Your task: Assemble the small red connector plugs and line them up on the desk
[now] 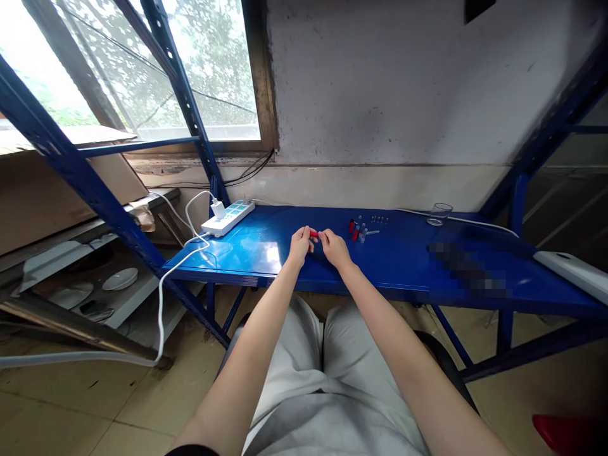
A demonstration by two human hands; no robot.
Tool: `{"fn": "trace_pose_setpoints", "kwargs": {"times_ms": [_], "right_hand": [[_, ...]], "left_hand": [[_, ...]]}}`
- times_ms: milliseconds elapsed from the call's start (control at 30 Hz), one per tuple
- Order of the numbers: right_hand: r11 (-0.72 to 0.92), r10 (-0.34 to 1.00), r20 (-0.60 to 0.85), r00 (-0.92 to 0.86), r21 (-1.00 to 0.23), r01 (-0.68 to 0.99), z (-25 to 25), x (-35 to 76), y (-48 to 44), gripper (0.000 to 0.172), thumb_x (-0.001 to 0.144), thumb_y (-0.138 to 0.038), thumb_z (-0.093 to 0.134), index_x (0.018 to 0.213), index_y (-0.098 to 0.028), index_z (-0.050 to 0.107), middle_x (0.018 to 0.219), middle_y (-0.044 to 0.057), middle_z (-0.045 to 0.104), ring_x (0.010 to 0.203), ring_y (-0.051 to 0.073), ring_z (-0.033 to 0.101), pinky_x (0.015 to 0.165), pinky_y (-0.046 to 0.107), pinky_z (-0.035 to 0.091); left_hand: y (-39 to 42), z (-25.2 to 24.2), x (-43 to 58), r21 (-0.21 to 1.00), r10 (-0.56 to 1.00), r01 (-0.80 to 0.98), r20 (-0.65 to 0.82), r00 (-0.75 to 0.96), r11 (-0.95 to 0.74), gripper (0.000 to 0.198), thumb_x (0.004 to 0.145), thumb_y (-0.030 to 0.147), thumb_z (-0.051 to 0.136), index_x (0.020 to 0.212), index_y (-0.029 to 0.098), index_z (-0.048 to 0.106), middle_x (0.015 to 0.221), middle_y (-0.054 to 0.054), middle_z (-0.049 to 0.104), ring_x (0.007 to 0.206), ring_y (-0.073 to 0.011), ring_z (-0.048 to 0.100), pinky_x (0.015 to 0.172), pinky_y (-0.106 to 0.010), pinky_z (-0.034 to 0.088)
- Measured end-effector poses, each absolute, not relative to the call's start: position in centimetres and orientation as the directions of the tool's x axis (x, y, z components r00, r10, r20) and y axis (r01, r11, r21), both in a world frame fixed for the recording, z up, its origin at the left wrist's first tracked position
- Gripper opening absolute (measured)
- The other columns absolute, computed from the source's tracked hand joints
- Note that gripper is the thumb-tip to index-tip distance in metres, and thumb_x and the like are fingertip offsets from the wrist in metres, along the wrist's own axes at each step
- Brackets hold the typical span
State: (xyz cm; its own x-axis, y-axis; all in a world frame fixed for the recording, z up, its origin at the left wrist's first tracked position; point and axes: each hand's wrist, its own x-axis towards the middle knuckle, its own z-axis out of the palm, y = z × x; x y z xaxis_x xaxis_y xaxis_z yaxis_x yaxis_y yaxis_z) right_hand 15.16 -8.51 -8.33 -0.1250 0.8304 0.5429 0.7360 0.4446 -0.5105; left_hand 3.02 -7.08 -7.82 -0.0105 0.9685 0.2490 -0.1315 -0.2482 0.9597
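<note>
A small red tube-like piece [314, 234] is held up just above the blue tabletop, between the fingertips of both hands. My left hand [300, 245] is closed round its left part. From the other side, the pinched thumb and finger of my right hand [336, 248] meet its right end. What exactly the piece is cannot be made out. Right of my hands lies a loose group of small red pieces [355, 235] and clear plastic pieces [363, 233]. Behind them stand several tiny metal-looking parts [379, 219] in a short row.
A white power strip [228, 217] with a plugged-in charger [218, 209] sits at the table's left end, its cable hanging over the edge. Toward the right are a clear glass [439, 214], a blurred dark object [468, 269] and a white device [572, 272]. Blue metal posts [183, 95] frame the table [399, 269].
</note>
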Motion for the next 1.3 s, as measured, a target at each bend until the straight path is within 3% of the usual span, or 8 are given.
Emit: {"fn": "trace_pose_setpoints", "kwargs": {"times_ms": [300, 567, 767, 967, 1167, 1300], "right_hand": [[0.469, 0.825, 0.552, -0.120, -0.551, 0.690, -8.12, 15.05, -8.78, 0.025, 0.091, -0.034, 0.031, 0.093, -0.020, 0.052, 0.085, 0.005, 0.063, 0.071, 0.017, 0.057, 0.058, 0.024, 0.035], [0.546, 0.778, 0.608, -0.159, -0.530, 0.648, -8.28, 15.02, -8.68, 0.028, 0.090, -0.031, 0.035, 0.110, -0.019, 0.052, 0.110, 0.009, 0.059, 0.091, 0.018, 0.058, 0.074, 0.027, 0.044], [0.513, 0.779, 0.610, -0.144, -0.488, 0.706, -8.56, 15.18, -8.24, 0.028, 0.090, -0.029, 0.036, 0.102, -0.019, 0.059, 0.103, 0.008, 0.064, 0.090, 0.019, 0.059, 0.075, 0.029, 0.045], [0.426, 0.814, 0.574, -0.091, -0.482, 0.766, -8.49, 15.07, -8.08, 0.028, 0.089, -0.025, 0.038, 0.103, -0.017, 0.061, 0.105, 0.010, 0.064, 0.094, 0.021, 0.058, 0.079, 0.032, 0.044], [0.370, 0.801, 0.595, -0.067, -0.405, 0.836, -8.52, 15.16, -8.10, 0.025, 0.087, -0.025, 0.042, 0.097, -0.017, 0.063, 0.097, 0.011, 0.061, 0.092, 0.023, 0.055, 0.077, 0.034, 0.042], [0.307, 0.814, 0.581, 0.016, -0.453, 0.837, -8.46, 15.41, -8.06, 0.025, 0.087, -0.026, 0.042, 0.094, -0.016, 0.063, 0.095, 0.011, 0.059, 0.088, 0.023, 0.055, 0.074, 0.035, 0.042]], "left_hand": [[-7.08, -7.68, 2.77, 0.964, 0.980, -0.180, 0.181, -0.080, -0.193, 0.034, 0.087, 0.042, 0.041, 0.074, 0.013, 0.053, 0.054, 0.003, 0.051, 0.032, -0.0026, 0.039, 0.034, -0.017, 0.027], [-6.75, -7.84, 2.67, 0.956, 0.977, -0.218, 0.169, -0.130, -0.195, 0.032, 0.086, 0.041, 0.044, 0.073, 0.013, 0.053, 0.052, 0.003, 0.049, 0.032, -0.0033, 0.039, 0.035, -0.018, 0.028], [-6.99, -7.67, 2.70, 0.955, 0.980, -0.224, 0.182, -0.085, -0.196, 0.036, 0.077, 0.048, 0.055, 0.078, 0.013, 0.057, 0.059, 0.001, 0.055, 0.035, -0.0025, 0.042, 0.035, -0.017, 0.026], [-6.87, -8.10, 2.83, 0.948, 0.975, -0.232, 0.224, 0.004, -0.217, 0.035, 0.067, 0.039, 0.068, 0.090, 0.014, 0.060, 0.072, -0.001, 0.061, 0.040, -0.0028, 0.045, 0.037, -0.017, 0.027], [-6.71, -8.09, 2.63, 0.947, 0.960, -0.179, 0.242, -0.143, -0.266, 0.031, 0.070, 0.041, 0.064, 0.084, 0.014, 0.060, 0.070, -0.001, 0.059, 0.041, -0.0029, 0.043, 0.038, -0.018, 0.028], [-6.58, -8.16, 2.65, 0.935, 0.921, -0.100, 0.309, -0.237, -0.339, 0.028, 0.071, 0.041, 0.062, 0.081, 0.014, 0.062, 0.073, -0.003, 0.060, 0.053, -0.0065, 0.049, 0.050, -0.019, 0.038]]}}
